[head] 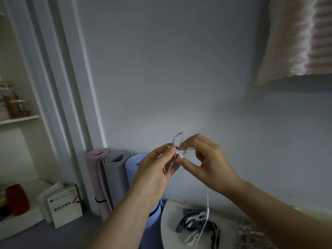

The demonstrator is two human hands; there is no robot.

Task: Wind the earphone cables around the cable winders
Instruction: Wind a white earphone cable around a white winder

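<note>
Grey wall [161, 69] behind; my left hand [156, 169] pinches the little winder [179, 153], my right hand [206, 159] at 3 o'clock pinches the thin, floppy cable [208, 203], best held close, tail hanging toward 6 o'clock

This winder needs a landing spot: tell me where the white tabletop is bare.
Bare: the left strip of the white tabletop, between the blue mat and the winder pile. Crowded: the middle with that pile, the right with tangled cables.

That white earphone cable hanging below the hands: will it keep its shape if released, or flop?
Probably floppy: the cable hangs limp and nearly straight below the right hand. It looks thin and likely very light, so loops may slip off the winder unless kept pinched.
</note>
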